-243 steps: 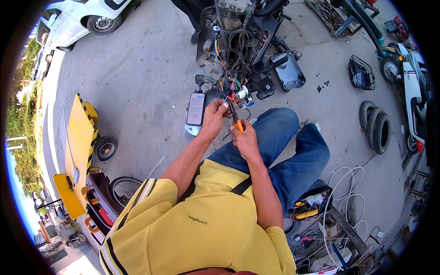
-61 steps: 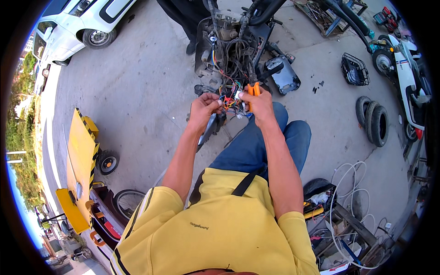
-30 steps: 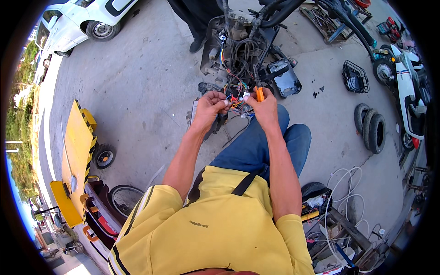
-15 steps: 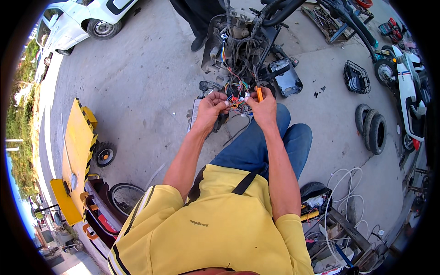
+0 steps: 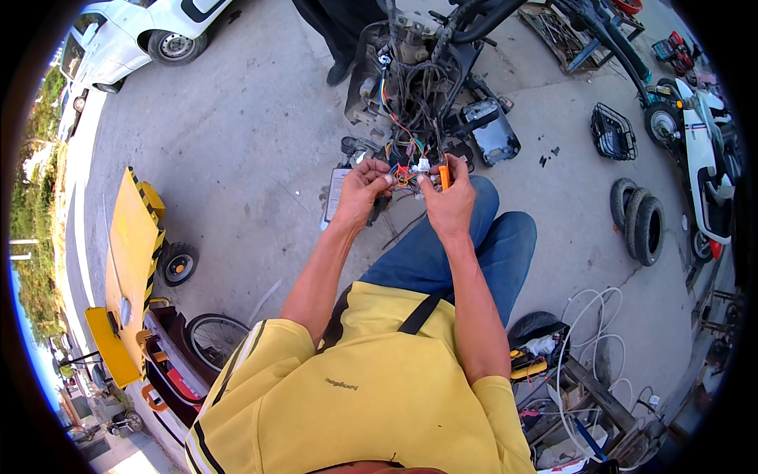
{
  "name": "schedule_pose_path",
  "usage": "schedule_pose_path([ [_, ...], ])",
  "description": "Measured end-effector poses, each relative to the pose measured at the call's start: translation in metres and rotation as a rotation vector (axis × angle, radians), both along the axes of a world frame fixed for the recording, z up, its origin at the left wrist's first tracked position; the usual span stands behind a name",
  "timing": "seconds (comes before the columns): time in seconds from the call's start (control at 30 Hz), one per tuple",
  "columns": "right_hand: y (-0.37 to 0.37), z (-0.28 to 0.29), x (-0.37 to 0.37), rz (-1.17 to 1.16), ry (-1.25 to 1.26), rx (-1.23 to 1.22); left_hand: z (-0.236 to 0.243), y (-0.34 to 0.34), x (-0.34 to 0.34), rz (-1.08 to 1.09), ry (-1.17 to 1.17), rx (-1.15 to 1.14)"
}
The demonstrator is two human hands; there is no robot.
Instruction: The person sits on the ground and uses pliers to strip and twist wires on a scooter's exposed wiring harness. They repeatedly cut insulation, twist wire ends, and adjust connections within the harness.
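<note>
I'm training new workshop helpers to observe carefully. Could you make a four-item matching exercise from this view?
1. orange-handled tool
2. wires
3. basket
4. car

A. bunched, in several colours
B. white, at the picture's upper left
C. held in the right hand
D. black, above the tyres in the picture

Pairs: 1-C, 2-A, 3-D, 4-B
</note>
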State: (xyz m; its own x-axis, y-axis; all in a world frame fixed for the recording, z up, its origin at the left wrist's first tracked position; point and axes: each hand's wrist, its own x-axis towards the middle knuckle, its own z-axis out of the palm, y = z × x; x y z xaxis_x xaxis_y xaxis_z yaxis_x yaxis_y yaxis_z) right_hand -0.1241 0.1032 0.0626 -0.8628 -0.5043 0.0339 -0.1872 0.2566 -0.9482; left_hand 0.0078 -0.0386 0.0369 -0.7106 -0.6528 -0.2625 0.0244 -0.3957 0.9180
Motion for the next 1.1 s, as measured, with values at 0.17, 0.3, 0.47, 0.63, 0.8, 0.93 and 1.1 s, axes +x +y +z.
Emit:
schedule_pose_path([
  [0.17,-0.002,0.003,0.021,0.022,-0.011,-0.043,-0.005,0.006,0.003,0.009,0.019,-0.001],
  [0.3,-0.002,-0.001,0.025,0.016,0.03,-0.033,-0.008,0.006,0.003,0.005,0.045,-0.035],
  [0.47,0.0,-0.006,0.025,-0.007,0.016,-0.008,-0.01,0.008,0.005,-0.01,0.047,-0.058],
  [0.63,-0.003,0.006,0.033,-0.013,0.065,-0.006,-0.01,0.011,0.005,-0.01,0.038,-0.062],
  [0.8,-0.008,-0.002,0.039,-0.012,0.167,0.001,-0.005,0.015,0.003,0.01,0.033,-0.07],
  [0.93,-0.01,-0.007,0.039,-0.019,0.196,0.051,-0.007,0.015,0.004,0.006,0.044,-0.069],
  [1.1,-0.012,-0.009,0.038,-0.033,0.213,0.077,-0.01,0.016,0.004,-0.003,0.062,-0.06],
])
